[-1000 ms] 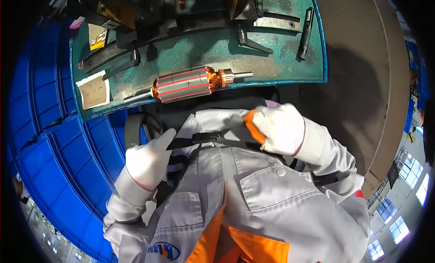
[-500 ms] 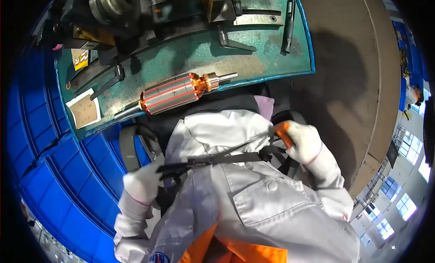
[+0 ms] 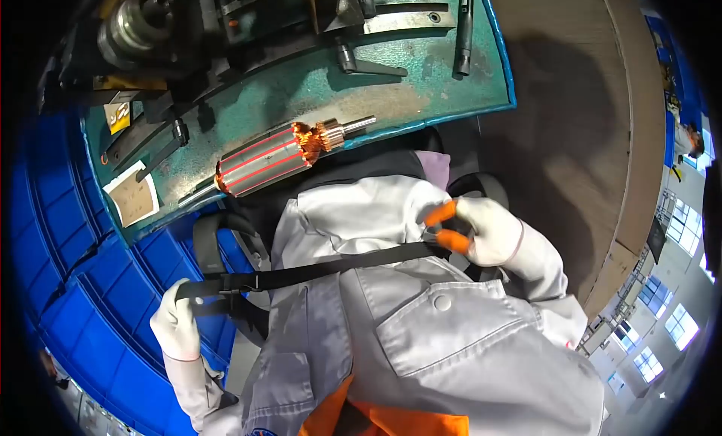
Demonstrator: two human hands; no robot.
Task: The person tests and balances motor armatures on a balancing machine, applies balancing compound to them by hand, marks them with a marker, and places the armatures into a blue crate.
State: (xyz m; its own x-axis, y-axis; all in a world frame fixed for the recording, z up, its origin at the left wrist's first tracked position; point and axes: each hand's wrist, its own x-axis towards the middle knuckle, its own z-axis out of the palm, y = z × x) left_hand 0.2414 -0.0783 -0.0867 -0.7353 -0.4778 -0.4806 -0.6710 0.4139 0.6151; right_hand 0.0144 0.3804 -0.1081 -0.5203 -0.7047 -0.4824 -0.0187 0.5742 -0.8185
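My left hand (image 3: 177, 323), in a white glove, is closed on the end of a black strap (image 3: 323, 269) beside the blue panels. The strap runs across the lap of my grey clothing, with a dark buckle near that hand. At the strap's other end is my right hand (image 3: 485, 229), in a white glove with orange fingertips. Its fingers are apart and hold nothing visible. Beyond my lap, a motor armature (image 3: 265, 162) with red stripes and copper windings lies along the front edge of the green bench (image 3: 421, 94).
A dark machine (image 3: 263, 30) with clamp levers stands on the bench. A black pen-like tool (image 3: 464, 34) lies at its right, a paper label (image 3: 134, 195) at its left. Blue panels (image 3: 98, 316) are at left. Armrests flank my lap. A person (image 3: 688, 141) is far right.
My left hand has moved left and down, drawing the strap out straighter across my lap. The fingers of my right hand have spread apart. The view has shifted slightly.
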